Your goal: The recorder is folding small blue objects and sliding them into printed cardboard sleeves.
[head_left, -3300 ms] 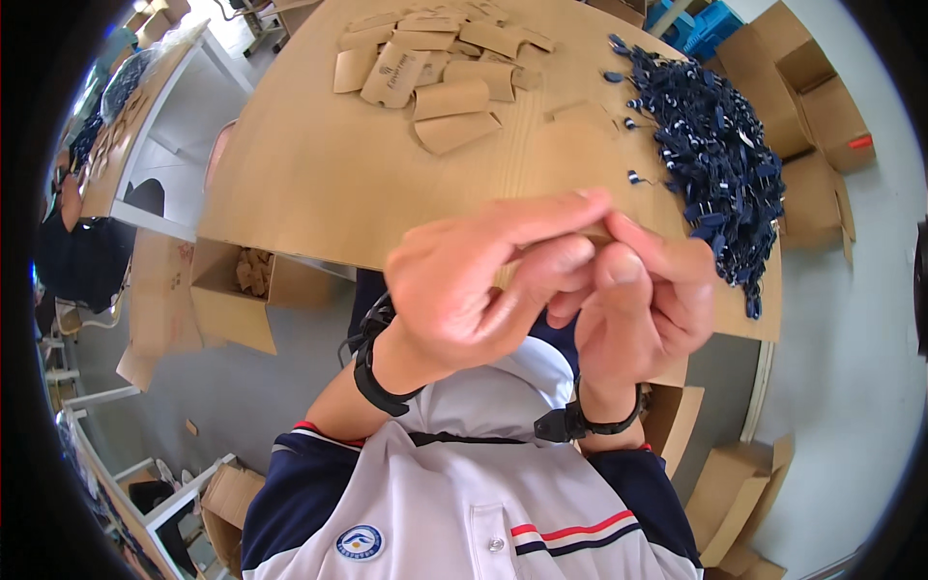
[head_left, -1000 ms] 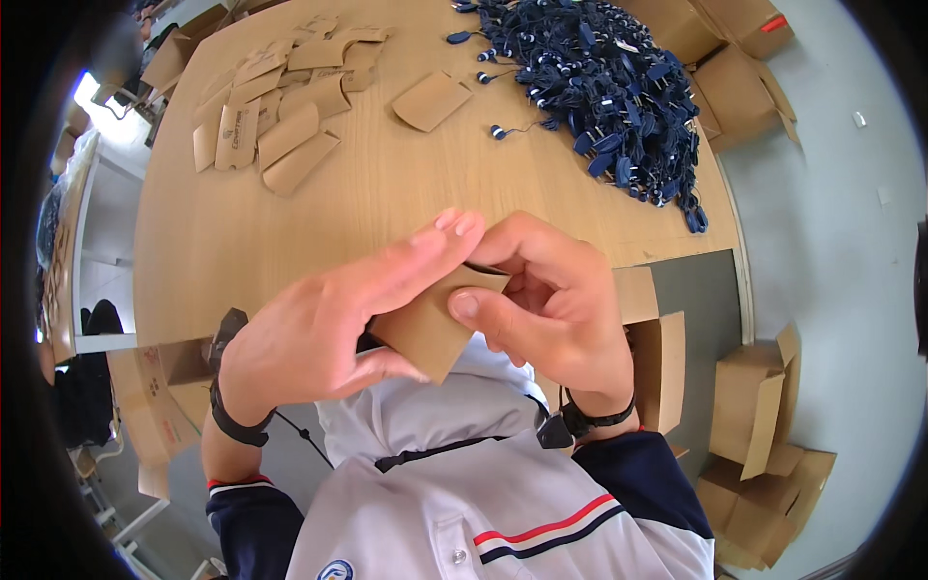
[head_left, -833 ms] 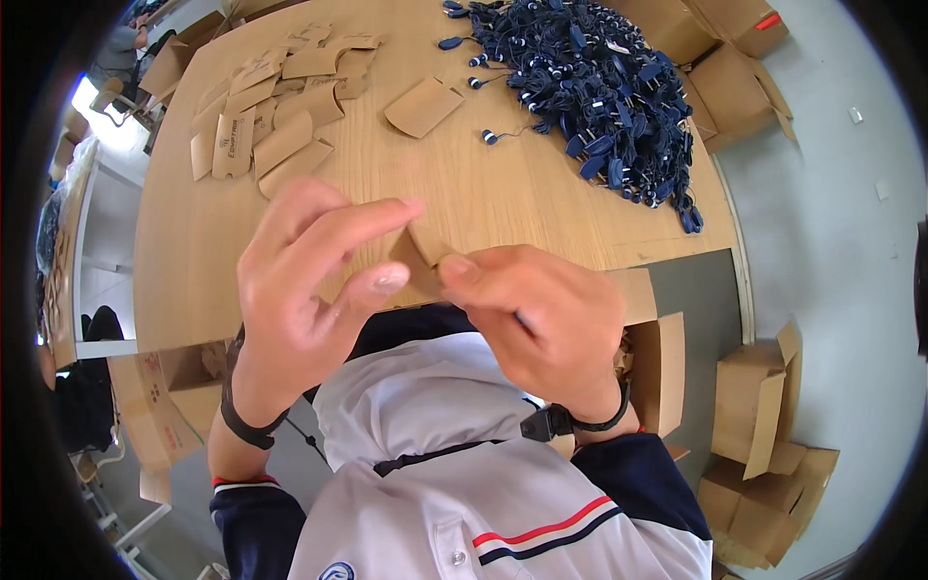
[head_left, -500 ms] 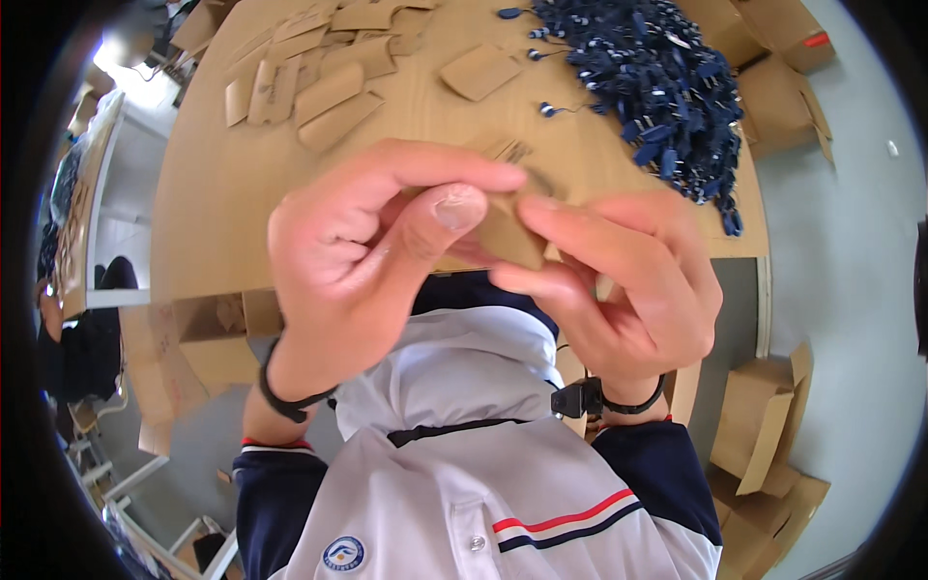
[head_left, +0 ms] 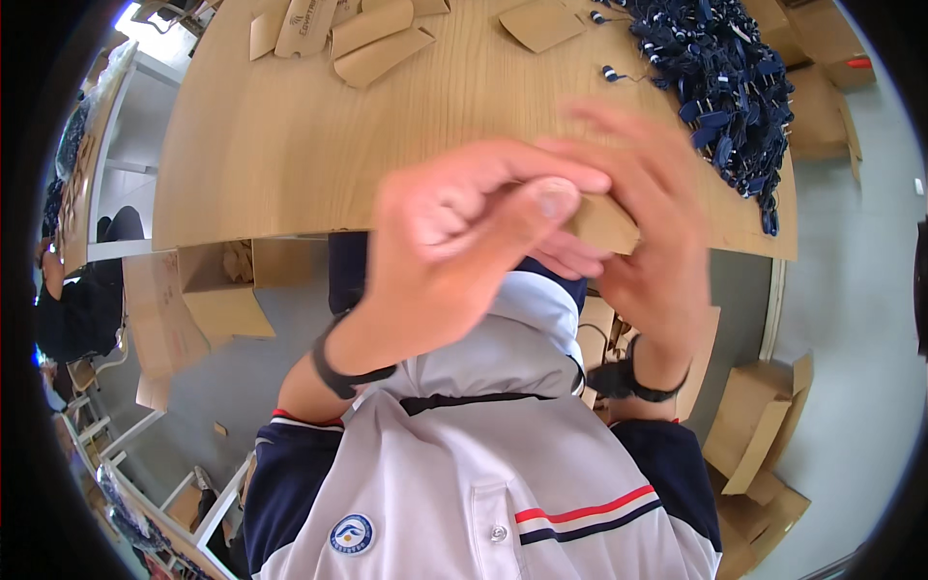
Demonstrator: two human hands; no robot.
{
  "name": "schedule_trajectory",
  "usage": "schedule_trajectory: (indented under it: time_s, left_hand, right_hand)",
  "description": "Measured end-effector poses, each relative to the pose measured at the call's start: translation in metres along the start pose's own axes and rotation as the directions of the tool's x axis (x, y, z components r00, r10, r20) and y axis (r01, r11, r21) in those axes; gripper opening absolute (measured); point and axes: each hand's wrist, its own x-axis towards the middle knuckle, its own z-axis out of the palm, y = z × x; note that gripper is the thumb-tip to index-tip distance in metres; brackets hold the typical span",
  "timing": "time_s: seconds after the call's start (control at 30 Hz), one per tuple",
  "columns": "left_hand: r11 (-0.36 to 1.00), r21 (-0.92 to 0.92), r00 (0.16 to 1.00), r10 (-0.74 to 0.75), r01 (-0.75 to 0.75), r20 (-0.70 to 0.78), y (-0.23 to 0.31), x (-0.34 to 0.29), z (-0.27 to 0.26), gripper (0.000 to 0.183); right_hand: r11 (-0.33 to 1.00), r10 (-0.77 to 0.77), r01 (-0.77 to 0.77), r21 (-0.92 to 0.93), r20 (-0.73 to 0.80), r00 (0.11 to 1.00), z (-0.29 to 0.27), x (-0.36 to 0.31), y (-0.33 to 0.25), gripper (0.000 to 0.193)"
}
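A small brown cardboard pillow box (head_left: 607, 226) is up in front of my chest, near the table's front edge. My left hand (head_left: 474, 217) is closed on its left side, thumb and forefinger pinched together. My right hand (head_left: 652, 217) is against the box's right edge, its fingers stretched upward, apart and smeared by motion. My fingers cover parts of the box. Beyond my hands, several similar pillow boxes (head_left: 382, 63) lie flattened on the wooden table (head_left: 280, 164), with a single one (head_left: 541, 26) farther right.
A large heap of dark blue tagged cords (head_left: 725, 87) covers the table's right side. Open cardboard cartons stand on the floor at right (head_left: 754, 416) and under the table's left edge (head_left: 222, 290). Another person (head_left: 87, 300) sits at far left beside a white-framed table (head_left: 121, 145).
Both hands and the box have shifted right in the view. My right hand's fingers have gone from pinching the box to stretched out. The view has tilted nearer to me.
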Motion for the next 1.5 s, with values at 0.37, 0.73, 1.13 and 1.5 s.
schedule_trajectory:
  time_s: [0.37,0.73,1.13,1.5]
  left_hand:
    - [0.915,0.403,0.722,-0.288,0.015,0.629,0.013,0.026,-0.019,0.011]
    - [0.53,0.426,0.63,0.296,-0.734,0.718,-0.009,0.021,-0.012,0.079]
    - [0.156,0.661,0.679,0.192,-0.734,0.709,0.012,0.03,0.031,0.055]
    - [0.664,0.436,0.789,0.442,-0.607,0.426,0.055,-0.057,-0.102,0.057]
  right_hand:
    - [0.229,-0.246,-0.681,0.696,0.718,0.651,0.019,-0.025,0.024,0.042]
    - [-0.319,-0.076,-0.304,0.898,0.295,0.952,0.035,-0.043,0.023,0.057]
    - [0.774,0.621,-0.401,0.49,-0.465,0.631,-0.043,-0.104,0.017,0.045]
    - [0.237,0.64,-0.877,-0.418,-0.612,0.465,-0.07,-0.299,0.091,0.068]
